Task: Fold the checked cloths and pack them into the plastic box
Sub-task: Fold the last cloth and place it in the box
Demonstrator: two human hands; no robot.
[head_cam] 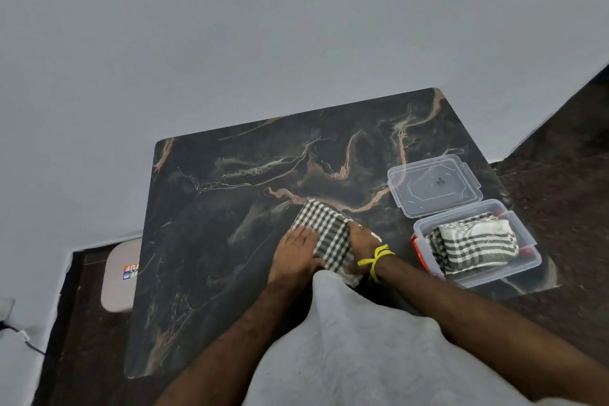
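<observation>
My left hand lies flat on the folded checked cloth, fingers straight; my right hand presses its other edge, fingers curled at the hem, grip unclear. The cloth's long axis runs away from me on the table. The plastic box sits just right of it, so my right hand is nearer
</observation>
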